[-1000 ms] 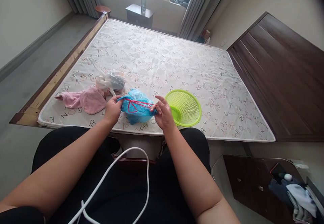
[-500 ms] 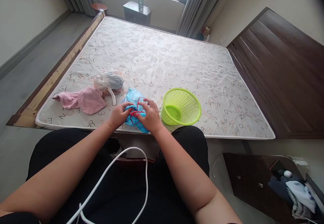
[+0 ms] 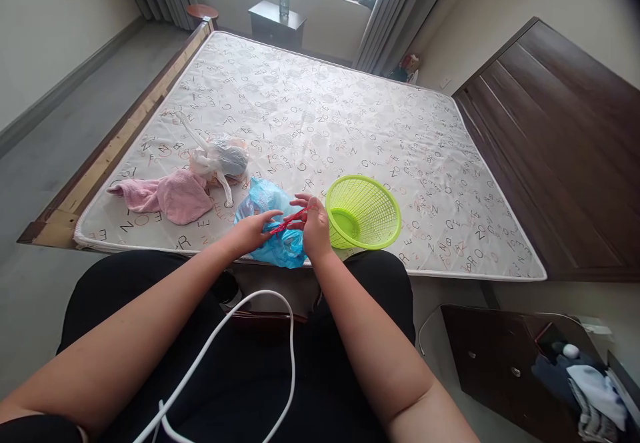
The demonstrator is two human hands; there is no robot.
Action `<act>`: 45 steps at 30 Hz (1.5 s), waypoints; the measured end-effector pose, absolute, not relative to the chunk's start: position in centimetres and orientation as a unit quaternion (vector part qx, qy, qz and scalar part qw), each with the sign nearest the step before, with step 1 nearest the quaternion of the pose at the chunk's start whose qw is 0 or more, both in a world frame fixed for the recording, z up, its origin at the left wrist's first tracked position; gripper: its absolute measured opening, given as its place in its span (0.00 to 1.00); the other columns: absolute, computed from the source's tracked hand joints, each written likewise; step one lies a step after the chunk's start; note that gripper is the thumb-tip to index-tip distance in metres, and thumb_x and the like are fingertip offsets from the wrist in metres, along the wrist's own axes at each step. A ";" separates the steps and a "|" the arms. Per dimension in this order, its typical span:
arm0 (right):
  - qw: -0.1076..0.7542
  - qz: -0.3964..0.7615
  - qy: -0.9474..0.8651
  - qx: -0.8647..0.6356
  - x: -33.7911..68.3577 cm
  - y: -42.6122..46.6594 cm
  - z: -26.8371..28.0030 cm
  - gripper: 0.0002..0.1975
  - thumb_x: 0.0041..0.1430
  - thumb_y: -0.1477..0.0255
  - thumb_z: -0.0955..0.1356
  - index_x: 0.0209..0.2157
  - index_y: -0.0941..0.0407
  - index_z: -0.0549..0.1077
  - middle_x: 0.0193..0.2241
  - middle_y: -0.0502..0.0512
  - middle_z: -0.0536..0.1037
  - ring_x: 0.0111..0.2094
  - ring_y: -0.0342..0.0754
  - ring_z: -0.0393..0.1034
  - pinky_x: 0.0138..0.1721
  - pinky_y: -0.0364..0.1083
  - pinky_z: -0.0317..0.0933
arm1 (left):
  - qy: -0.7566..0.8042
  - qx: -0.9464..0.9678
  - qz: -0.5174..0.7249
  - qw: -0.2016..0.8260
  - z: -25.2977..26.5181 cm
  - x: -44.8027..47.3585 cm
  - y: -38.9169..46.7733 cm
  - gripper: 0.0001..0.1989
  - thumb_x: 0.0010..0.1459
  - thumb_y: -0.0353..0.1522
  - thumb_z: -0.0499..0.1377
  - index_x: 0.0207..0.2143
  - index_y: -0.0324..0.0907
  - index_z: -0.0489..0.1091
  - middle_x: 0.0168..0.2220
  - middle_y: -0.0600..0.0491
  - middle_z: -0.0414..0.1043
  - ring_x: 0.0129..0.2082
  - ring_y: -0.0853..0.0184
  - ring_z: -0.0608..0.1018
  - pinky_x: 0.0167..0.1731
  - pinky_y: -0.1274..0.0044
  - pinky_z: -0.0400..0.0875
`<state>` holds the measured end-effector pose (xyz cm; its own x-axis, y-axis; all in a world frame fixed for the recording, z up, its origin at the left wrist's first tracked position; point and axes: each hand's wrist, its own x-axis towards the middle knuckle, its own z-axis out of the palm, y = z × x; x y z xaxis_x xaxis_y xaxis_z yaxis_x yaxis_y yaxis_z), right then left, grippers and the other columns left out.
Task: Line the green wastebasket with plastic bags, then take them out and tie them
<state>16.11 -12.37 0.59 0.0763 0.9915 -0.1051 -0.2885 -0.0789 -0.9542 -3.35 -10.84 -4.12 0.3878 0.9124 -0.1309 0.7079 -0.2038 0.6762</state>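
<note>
A blue plastic bag (image 3: pixel 280 251) lies crumpled at the mattress's near edge, in front of my knees. A bunched red string (image 3: pixel 287 222) stretches above it between my two hands. My left hand (image 3: pixel 250 232) pinches the string's left end over the bag. At the other end, my right hand (image 3: pixel 315 228) grips the string with its fingers, palm turned partly inward. Just beyond my right hand stands a green plastic basket (image 3: pixel 363 183), tilted toward me, with its mesh inside visible. Whether the string is still joined to the bag is hidden by my fingers.
A pink cloth (image 3: pixel 183 196) and a knotted clear plastic bag (image 3: pixel 225 156) with something dark inside lie left on the mattress (image 3: pixel 320 109). A white cable (image 3: pixel 200 349) loops over my lap. A dark cabinet (image 3: pixel 480 356) with clothes stands low right.
My right hand has moved right, drawing the red string out of its tangle into a bunched strand. The blue bag has opened out and spread wider.
</note>
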 end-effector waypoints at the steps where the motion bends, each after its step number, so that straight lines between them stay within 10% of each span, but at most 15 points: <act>1: 0.571 0.580 -0.351 -0.462 16.2 -12.2 0.5 0.28 0.68 0.43 0.62 0.48 0.52 0.75 0.42 0.55 0.79 0.27 0.42 0.76 0.24 0.43 0.72 | 0.515 0.772 0.161 0.335 -4.2 -3.4 -10.8 0.29 0.59 0.33 0.61 0.64 0.48 0.71 0.53 0.46 0.80 0.52 0.53 0.82 0.53 0.64 0.76; 7: 0.575 0.620 -0.290 -0.448 16.1 -11.6 -0.4 0.29 0.66 0.42 0.64 0.47 0.54 0.74 0.39 0.56 0.79 0.31 0.46 0.77 0.29 0.45 0.75 | 0.419 0.801 0.294 0.311 -3.9 -2.9 -10.7 0.22 0.61 0.37 0.63 0.57 0.44 0.75 0.56 0.44 0.77 0.58 0.54 0.78 0.61 0.63 0.72; 17: 0.580 0.663 -0.254 -0.398 16.1 -11.9 0.8 0.17 0.71 0.56 0.63 0.45 0.55 0.74 0.41 0.57 0.79 0.35 0.47 0.78 0.30 0.45 0.75 | 0.536 0.723 0.298 0.319 -3.2 -2.8 -10.9 0.19 0.63 0.49 0.62 0.45 0.45 0.80 0.35 0.52 0.81 0.34 0.64 0.80 0.38 0.75 0.74; 24: 0.594 0.644 -0.209 -0.435 16.4 -11.4 0.7 0.24 0.71 0.47 0.61 0.41 0.54 0.70 0.29 0.50 0.77 0.14 0.36 0.58 0.13 0.38 0.43 | 0.593 0.669 0.315 0.318 -3.0 -3.1 -10.6 0.20 0.63 0.48 0.60 0.48 0.45 0.78 0.30 0.55 0.75 0.27 0.67 0.72 0.32 0.76 0.68; 33: 0.553 0.654 -0.258 -0.447 16.5 -11.4 1.1 0.12 0.54 0.67 0.75 0.36 0.53 0.69 0.18 0.37 0.60 0.16 0.35 0.48 0.17 0.38 0.43 | 0.593 0.589 0.455 0.307 -2.7 -4.0 -9.3 0.13 0.62 0.39 0.58 0.41 0.43 0.79 0.47 0.47 0.80 0.51 0.58 0.78 0.57 0.67 0.70; 40: 0.607 0.566 -0.283 -0.481 16.6 -11.4 1.1 0.15 0.55 0.65 0.75 0.40 0.52 0.69 0.24 0.40 0.67 0.17 0.35 0.51 0.19 0.39 0.48 | 0.630 0.389 0.559 0.372 -2.1 -5.4 -8.2 0.13 0.56 0.36 0.60 0.42 0.41 0.78 0.32 0.52 0.73 0.28 0.68 0.71 0.29 0.78 0.68; 45: 0.655 0.482 -0.253 -0.524 17.0 -11.2 0.9 0.13 0.59 0.65 0.71 0.44 0.52 0.68 0.36 0.48 0.79 0.18 0.35 0.51 0.18 0.39 0.47 | 0.605 0.334 0.584 0.426 -2.2 -5.3 -7.8 0.20 0.60 0.49 0.62 0.36 0.39 0.74 0.27 0.53 0.66 0.26 0.68 0.68 0.26 0.76 0.66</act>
